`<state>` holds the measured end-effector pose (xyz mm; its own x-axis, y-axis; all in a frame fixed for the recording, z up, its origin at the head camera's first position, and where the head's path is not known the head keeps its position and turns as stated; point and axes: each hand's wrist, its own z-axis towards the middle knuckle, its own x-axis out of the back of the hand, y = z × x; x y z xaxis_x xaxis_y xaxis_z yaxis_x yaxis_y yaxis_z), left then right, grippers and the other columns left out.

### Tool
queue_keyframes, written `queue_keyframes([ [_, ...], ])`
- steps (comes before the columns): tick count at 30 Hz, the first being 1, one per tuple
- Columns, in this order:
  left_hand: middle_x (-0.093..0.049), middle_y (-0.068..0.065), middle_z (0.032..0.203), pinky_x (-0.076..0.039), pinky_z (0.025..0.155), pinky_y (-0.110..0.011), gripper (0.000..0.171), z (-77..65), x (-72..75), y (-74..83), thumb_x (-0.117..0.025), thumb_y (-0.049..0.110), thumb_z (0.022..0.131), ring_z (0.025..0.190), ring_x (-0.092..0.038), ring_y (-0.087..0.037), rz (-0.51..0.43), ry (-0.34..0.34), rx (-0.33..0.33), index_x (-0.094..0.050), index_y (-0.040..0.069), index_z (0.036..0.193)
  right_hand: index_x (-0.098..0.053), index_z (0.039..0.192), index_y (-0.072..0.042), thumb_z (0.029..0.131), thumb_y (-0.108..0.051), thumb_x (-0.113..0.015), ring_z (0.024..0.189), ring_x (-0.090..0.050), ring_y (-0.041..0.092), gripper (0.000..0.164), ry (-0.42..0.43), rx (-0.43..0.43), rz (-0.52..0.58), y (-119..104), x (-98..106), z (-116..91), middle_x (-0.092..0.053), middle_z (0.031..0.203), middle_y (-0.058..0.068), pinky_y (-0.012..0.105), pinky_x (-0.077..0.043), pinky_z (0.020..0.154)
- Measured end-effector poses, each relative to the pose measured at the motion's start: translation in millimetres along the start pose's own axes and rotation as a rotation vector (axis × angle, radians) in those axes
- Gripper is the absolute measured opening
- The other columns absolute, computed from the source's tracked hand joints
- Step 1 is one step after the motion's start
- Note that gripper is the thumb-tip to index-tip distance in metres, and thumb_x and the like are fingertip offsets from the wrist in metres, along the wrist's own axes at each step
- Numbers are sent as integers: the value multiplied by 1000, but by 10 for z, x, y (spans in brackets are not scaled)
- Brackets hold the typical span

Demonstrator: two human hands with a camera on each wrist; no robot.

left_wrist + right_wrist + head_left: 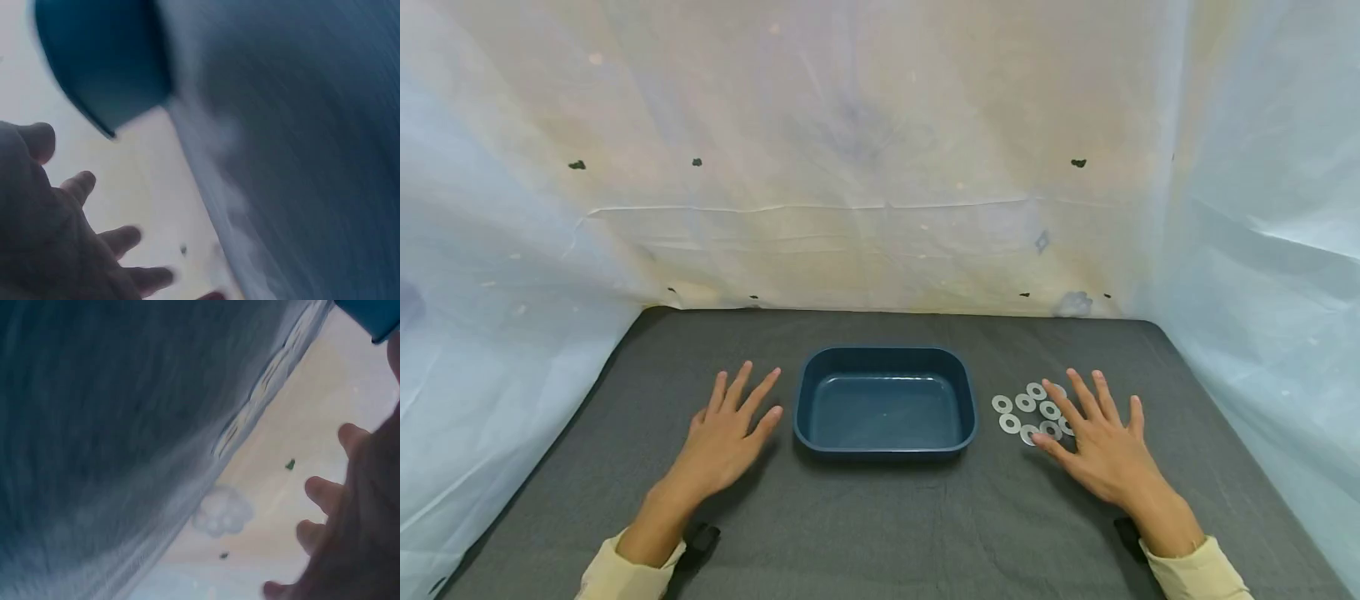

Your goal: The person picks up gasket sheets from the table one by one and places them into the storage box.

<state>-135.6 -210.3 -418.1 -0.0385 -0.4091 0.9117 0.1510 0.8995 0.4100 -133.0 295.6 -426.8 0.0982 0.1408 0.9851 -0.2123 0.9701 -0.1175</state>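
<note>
Right hand before some washers, sheeting beyond

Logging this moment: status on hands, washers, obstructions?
Left hand, right hand: open, empty. Washers: clustered right of tray. Right hand partly blocks head view of washers.

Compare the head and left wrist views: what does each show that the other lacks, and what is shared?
Of these, only the head view shows the right hand, flat rings by its fingers and the inside of the tray. Only the left wrist view shows the palm side of the left hand and a blurred look at the tray's outside. Both show the left hand, the tray, grey cloth and pale backdrop.
</note>
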Motion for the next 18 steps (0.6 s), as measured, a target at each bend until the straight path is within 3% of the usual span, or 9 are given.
queue_keyframes([
  [4,-15,-16,166,-21,107,-78,62,-22,10,150,-35,53,106,150,-17,-49,-304,-102,14,-8,39,160,-24,159,-32,96,-62,-50,154,-9,38,74,40,60,9,-52,-10,8,-21,165,11,68,-13,114],
  [6,-20,-17,165,-32,107,-71,65,-11,10,207,-39,52,105,146,-29,-47,-417,-142,36,-4,42,159,-25,159,-31,97,-59,-52,153,-14,39,73,55,79,8,-72,1,20,-24,164,12,65,-18,113],
  [10,-25,-17,162,-56,86,-49,72,37,2,276,-48,48,103,134,-47,-45,-594,-187,95,-1,46,157,-29,157,-29,97,-53,-58,149,-23,42,71,73,90,36,-96,35,59,-30,160,14,66,-27,109],
  [12,-22,-17,163,-58,76,-41,74,60,-14,295,-52,46,103,131,-50,-42,-689,-201,131,-2,46,157,-34,156,-26,96,-49,-62,145,-30,43,69,80,99,74,-112,47,77,-36,156,16,68,-32,105],
  [18,-12,-20,164,-60,74,-40,72,120,-114,313,-54,33,104,138,-42,-46,-884,-234,214,-7,42,159,-44,149,-17,95,-38,-68,134,-43,45,63,39,98,252,-187,103,102,-48,146,20,66,-38,101],
])
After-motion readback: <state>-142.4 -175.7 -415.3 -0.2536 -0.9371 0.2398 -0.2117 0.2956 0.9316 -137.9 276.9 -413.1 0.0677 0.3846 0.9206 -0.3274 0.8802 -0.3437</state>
